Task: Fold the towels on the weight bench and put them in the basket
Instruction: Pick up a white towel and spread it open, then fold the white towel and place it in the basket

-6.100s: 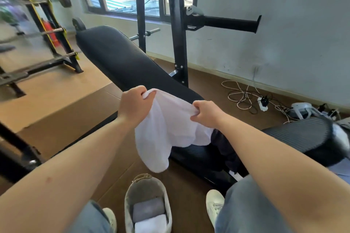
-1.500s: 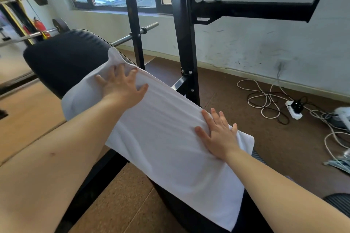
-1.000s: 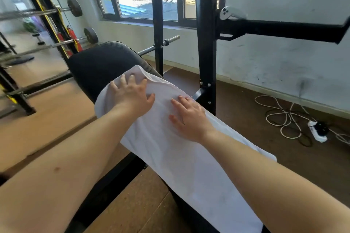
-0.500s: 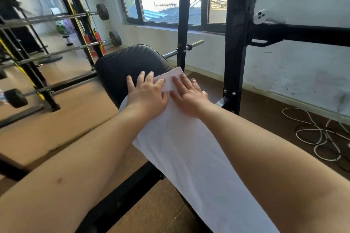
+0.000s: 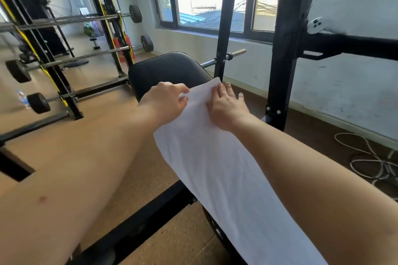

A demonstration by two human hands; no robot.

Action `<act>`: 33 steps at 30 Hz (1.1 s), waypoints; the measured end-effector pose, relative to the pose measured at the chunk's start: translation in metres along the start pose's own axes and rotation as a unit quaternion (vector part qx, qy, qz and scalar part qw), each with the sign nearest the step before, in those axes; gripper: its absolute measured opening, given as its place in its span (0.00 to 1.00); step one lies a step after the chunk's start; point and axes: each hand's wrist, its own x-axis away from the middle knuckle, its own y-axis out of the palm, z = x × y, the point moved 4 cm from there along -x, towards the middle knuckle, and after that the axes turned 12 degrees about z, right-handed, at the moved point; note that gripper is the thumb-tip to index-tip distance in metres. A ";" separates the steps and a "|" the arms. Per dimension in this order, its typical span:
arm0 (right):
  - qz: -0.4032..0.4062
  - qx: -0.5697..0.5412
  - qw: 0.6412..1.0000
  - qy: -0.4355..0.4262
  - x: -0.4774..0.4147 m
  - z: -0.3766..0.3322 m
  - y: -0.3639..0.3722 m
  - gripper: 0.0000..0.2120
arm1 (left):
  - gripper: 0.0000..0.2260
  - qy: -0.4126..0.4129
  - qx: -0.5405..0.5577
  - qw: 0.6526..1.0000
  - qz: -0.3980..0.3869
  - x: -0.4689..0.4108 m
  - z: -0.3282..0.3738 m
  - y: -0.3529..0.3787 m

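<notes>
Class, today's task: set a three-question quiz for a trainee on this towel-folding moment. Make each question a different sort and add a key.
1. True or false: the white towel lies spread along the weight bench.
2. Fill the gap: the right hand lies ____ on the towel, fingers straight.
3. What does the left hand do? A: pinches the towel's far edge. B: presses flat on the towel. C: hangs clear of the towel.
Key: 1 true; 2 flat; 3 A.

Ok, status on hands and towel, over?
Left hand pinches the towel's far corner. Right hand flat on it. Towel laid flat along the bench. Basket out of view; nothing blocking.
</notes>
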 end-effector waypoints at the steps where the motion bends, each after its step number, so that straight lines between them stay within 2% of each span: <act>1: 0.012 0.011 0.999 -0.031 -0.002 -0.008 -0.003 0.30 | 0.15 0.004 -0.020 1.000 0.006 -0.001 -0.005 -0.004; 4: -0.007 -0.030 0.997 -0.077 -0.005 -0.021 -0.005 0.34 | 0.14 -0.002 -0.050 0.999 0.019 0.001 -0.020 -0.013; 7: -0.040 -0.077 0.996 -0.036 -0.011 -0.016 -0.003 0.31 | 0.17 -0.032 -0.029 0.999 -0.018 0.001 -0.034 -0.014; 11: -0.042 -0.054 0.998 -0.011 -0.013 -0.011 0.007 0.36 | 0.18 -0.023 0.014 0.998 -0.058 0.000 -0.045 -0.013; 13: -0.028 -0.064 0.998 0.002 -0.014 -0.008 0.010 0.37 | 0.16 -0.012 -0.031 0.999 -0.019 0.000 -0.049 -0.014; 15: -0.020 -0.073 0.997 0.017 -0.017 -0.007 0.012 0.36 | 0.15 -0.004 -0.078 0.995 0.054 -0.001 -0.049 -0.017; 18: -0.020 -0.080 0.996 0.031 -0.023 -0.005 0.012 0.36 | 0.20 -0.010 -0.117 0.988 0.104 -0.004 -0.047 -0.019; 22: -0.011 -0.071 0.996 0.046 -0.023 -0.005 0.010 0.35 | 0.22 -0.045 -0.156 0.981 0.107 -0.002 -0.048 -0.018; 26: 0.034 -0.068 0.995 0.067 -0.008 -0.008 0.004 0.33 | 0.23 -0.040 -0.172 0.977 0.124 0.005 -0.046 -0.018; 29: 0.022 -0.076 0.994 0.071 0.010 -0.007 0.001 0.32 | 0.21 -0.036 -0.156 0.980 0.115 0.012 -0.038 -0.021; 33: -0.013 -0.081 0.994 0.072 0.049 0.001 -0.003 0.32 | 0.20 0.017 -0.155 0.984 0.081 0.030 -0.002 -0.020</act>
